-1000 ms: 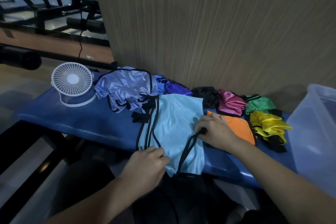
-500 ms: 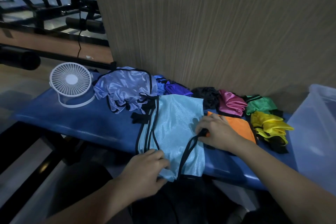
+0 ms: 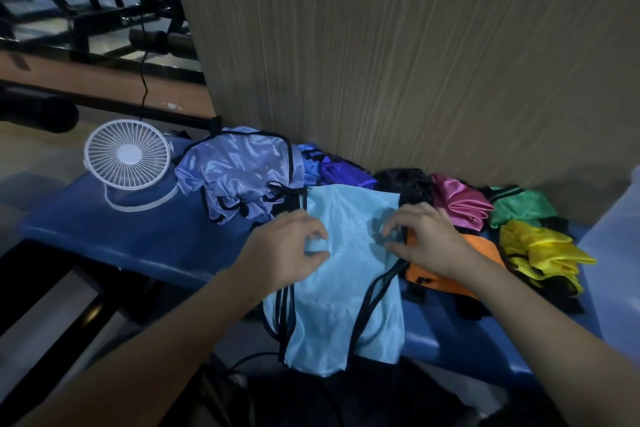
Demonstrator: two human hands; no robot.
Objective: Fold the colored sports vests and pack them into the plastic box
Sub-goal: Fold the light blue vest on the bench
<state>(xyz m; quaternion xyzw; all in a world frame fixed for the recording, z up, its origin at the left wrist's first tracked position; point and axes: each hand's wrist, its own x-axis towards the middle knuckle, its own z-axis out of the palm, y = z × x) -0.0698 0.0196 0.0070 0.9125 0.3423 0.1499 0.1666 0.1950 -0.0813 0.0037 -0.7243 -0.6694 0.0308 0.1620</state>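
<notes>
Left hand (image 3: 287, 250), right hand (image 3: 427, 241) pressing light-blue vest (image 3: 346, 274) between them, fingers spread

A tall wall panel (image 3: 415, 62) with fine vertical grain rises behind the blue padded table (image 3: 114, 236). A small white fan (image 3: 128, 156) stands at the table's left end. Black metal gym frames (image 3: 104, 10) stand on the dim floor beyond, under low light.
</notes>
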